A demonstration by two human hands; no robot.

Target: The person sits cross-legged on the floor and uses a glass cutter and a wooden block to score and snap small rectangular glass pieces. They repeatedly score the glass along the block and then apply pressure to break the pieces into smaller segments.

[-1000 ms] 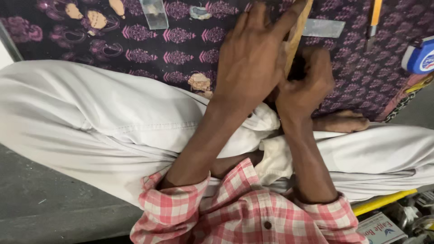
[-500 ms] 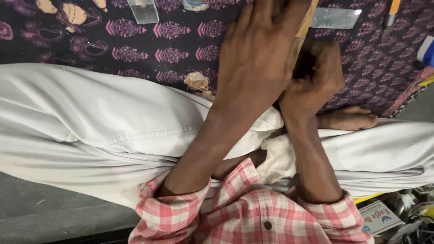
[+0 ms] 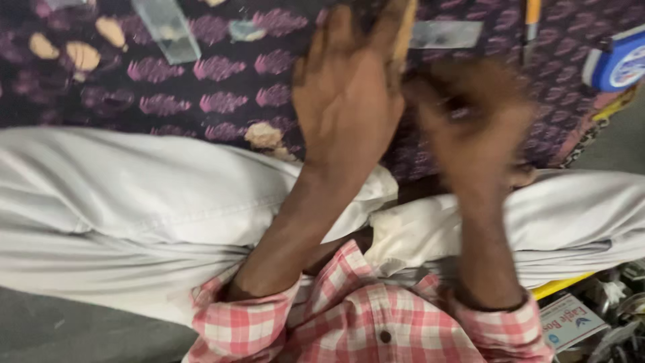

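Observation:
My left hand (image 3: 346, 101) lies back-up over the dark purple patterned cloth (image 3: 222, 101), its fingers stretched along a light wooden strip (image 3: 404, 30) that stands up by its right edge. It seems to hold that strip. Just to the right, touching or nearly touching it, my right hand (image 3: 474, 117) is blurred by motion, so whether it holds anything cannot be told. Both forearms come out of pink checked sleeves (image 3: 349, 323) and cross my white-trousered legs (image 3: 134, 202).
Two clear flat pieces lie on the cloth, one at the upper left (image 3: 164, 30) and one right of the strip (image 3: 447, 33). An orange pencil (image 3: 532, 13) and a blue tape measure (image 3: 618, 64) sit top right. Small packets (image 3: 568, 323) lie bottom right.
The view has moved closer and slightly down the cloth. My right hand has gone from sharp to blurred, moving beside the strip. The left hand stays on the strip.

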